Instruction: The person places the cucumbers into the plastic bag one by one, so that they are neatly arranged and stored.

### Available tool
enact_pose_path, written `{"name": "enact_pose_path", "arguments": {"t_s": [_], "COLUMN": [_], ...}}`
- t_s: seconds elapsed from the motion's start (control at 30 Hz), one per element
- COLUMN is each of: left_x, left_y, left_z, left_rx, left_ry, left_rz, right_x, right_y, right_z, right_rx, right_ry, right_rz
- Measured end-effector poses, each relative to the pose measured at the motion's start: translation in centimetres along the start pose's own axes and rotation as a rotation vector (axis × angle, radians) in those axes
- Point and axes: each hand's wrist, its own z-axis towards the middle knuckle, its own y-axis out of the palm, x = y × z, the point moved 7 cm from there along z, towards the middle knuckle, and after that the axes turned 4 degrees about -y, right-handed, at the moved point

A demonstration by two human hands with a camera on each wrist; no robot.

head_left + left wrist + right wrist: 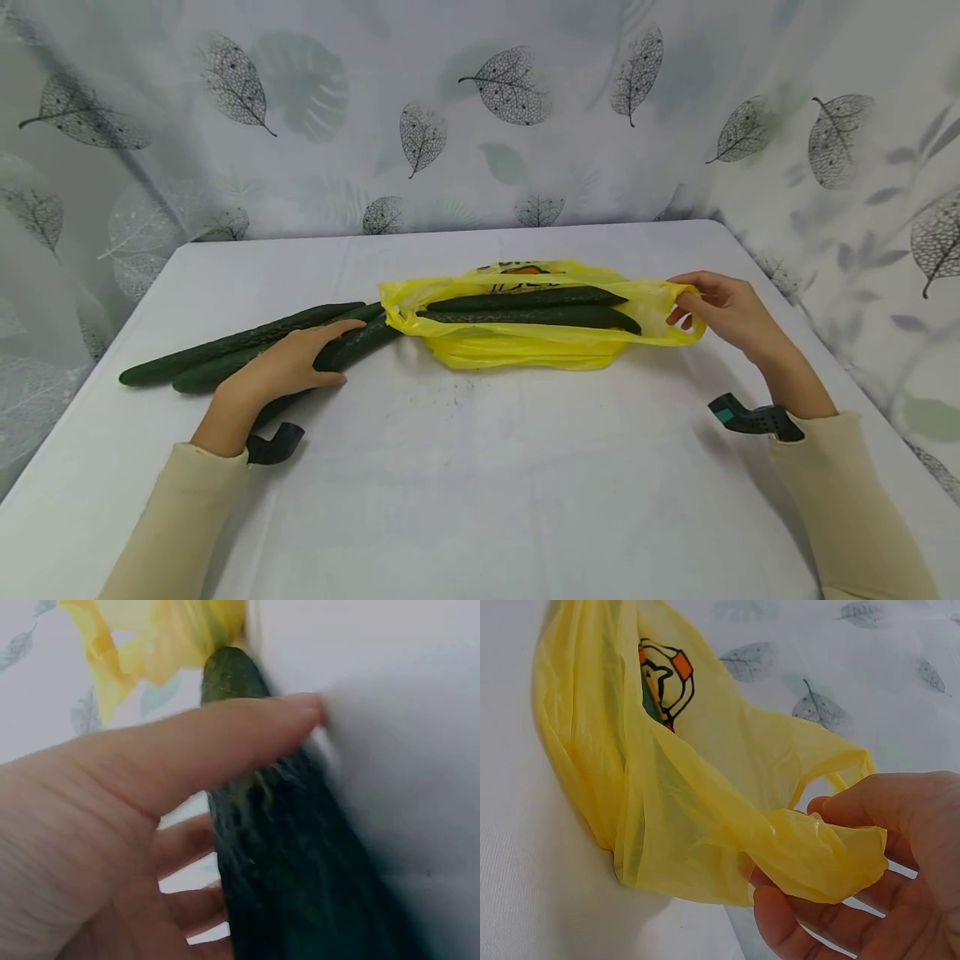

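Observation:
My left hand [281, 367] grips a dark green cucumber [363, 343] left of the bag, thumb across one side and fingers along the other. In the left wrist view this cucumber [277, 855] has its tip pointing at the yellow plastic. The yellow plastic bag [525, 354] lies on its side with its mouth spread, and two long cucumbers [528, 317] show inside. At the bag's right end, my right hand [727, 317] pinches a handle loop [825, 855] between thumb and fingers.
More cucumbers [187, 362] lie side by side on the left of the white table [495, 483], partly behind the left hand. A leaf-patterned cloth [465, 150] hangs behind the table and along both sides. A dark wrist device [753, 417] juts from the right sleeve.

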Motion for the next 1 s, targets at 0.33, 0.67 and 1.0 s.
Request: {"name": "enact_pose_path", "arguments": {"t_s": [0.33,0.67,1.0], "left_x": [0.0,-0.7,-1.6], "left_y": [0.0,-0.3,-0.9], "left_z": [0.2,0.4,0.4], "left_rx": [0.031,0.023,0.032], "left_ry": [-0.004,0.041,0.010], "left_rz": [0.055,-0.072,-0.227], "right_x": [0.1,0.6,0.1], "right_y": [-0.1,-0.2,-0.6], "right_z": [-0.3,-0.7,0.0], "right_rx": [0.000,0.016,0.019], "right_ry": [0.015,0.028,0.002], "right_rz": [0.003,0.008,0.011]}}
